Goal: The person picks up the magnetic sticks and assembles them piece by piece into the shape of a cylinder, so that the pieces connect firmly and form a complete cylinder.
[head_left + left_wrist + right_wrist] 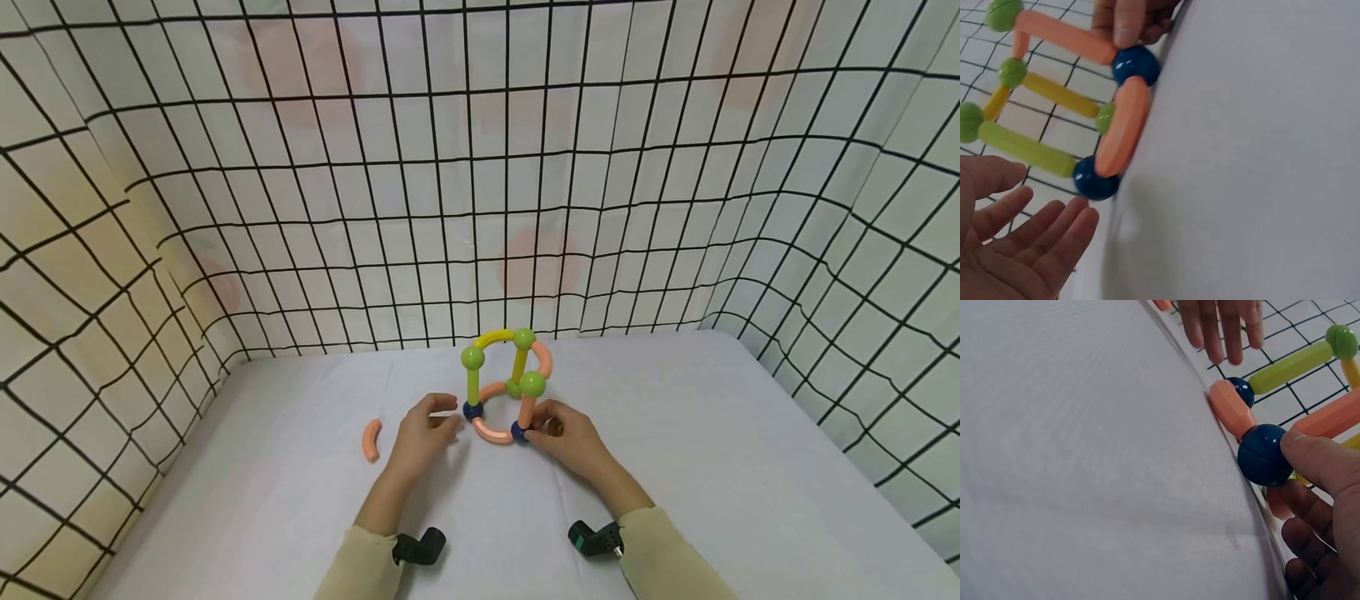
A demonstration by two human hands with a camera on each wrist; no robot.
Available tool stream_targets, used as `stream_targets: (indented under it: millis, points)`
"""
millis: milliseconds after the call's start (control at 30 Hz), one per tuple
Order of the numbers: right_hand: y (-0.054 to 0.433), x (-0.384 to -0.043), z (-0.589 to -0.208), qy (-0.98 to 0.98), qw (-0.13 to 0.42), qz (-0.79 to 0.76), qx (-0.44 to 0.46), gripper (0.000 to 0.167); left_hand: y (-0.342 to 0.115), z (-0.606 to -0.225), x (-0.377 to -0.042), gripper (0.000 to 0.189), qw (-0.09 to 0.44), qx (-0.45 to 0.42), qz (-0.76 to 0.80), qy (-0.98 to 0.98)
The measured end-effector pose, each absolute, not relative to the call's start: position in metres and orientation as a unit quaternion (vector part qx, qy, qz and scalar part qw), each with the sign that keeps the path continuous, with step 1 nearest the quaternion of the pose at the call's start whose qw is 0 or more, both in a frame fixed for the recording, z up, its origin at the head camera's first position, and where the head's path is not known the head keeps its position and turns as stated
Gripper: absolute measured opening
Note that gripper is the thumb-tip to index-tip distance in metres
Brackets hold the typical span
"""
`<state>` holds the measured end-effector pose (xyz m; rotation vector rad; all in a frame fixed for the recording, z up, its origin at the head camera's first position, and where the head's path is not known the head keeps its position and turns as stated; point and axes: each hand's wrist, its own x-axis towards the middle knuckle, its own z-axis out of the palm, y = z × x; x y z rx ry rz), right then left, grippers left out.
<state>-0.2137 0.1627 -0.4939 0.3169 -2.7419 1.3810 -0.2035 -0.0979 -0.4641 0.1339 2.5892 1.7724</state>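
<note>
A frame of rods and balls (pixel 493 436) stands on the white table. Its base has curved orange rods, a left blue ball (pixel 472 410), a right blue ball (pixel 1265 455) and a green ball at the back. A light green rod (pixel 1027 149), a yellow rod (pixel 520 367) and an orange rod (pixel 1066 36) rise to green balls. Between the upper balls run a curved yellow rod (pixel 495 337) and a curved orange one. My right hand (pixel 568 437) pinches the right blue ball with thumb and fingers. Beside the left blue ball, my left hand (pixel 422 437) holds nothing, its fingers spread.
One loose curved orange rod (pixel 371 440) lies on the table (pixel 285 500) left of my left hand. A black grid net (pixel 442 158) over white sheeting encloses the back and sides. Each wrist carries a small black camera (pixel 422 547).
</note>
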Motion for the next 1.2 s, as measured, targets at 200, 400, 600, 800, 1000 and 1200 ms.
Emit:
stream_targets:
  millis: [200,400,600,800,1000,1200]
  points:
    - [0.164,-0.214,-0.495,-0.885,0.03,0.453,0.108,0.018,-0.119,-0.447,-0.201,0.032,-0.016,0.034,0.532,0.846]
    - [0.164,-0.213,-0.494,-0.881,0.029,0.46,0.105,0.018,-0.142,-0.435,-0.2,0.033,-0.03,0.015,0.53,0.848]
    - [0.163,-0.212,-0.493,-0.881,0.027,0.461,0.1,0.019,-0.162,-0.433,-0.199,0.035,-0.059,-0.021,0.516,0.855]
    - [0.164,-0.212,-0.494,-0.882,0.033,0.458,0.106,0.019,-0.182,-0.434,-0.198,0.035,-0.072,-0.057,0.48,0.872]
    - [0.164,-0.213,-0.495,-0.881,0.035,0.459,0.111,0.018,-0.198,-0.439,-0.196,0.04,-0.056,-0.082,0.453,0.886]
    - [0.164,-0.213,-0.494,-0.88,0.031,0.46,0.11,0.018,-0.207,-0.447,-0.196,0.044,-0.015,-0.094,0.438,0.894]
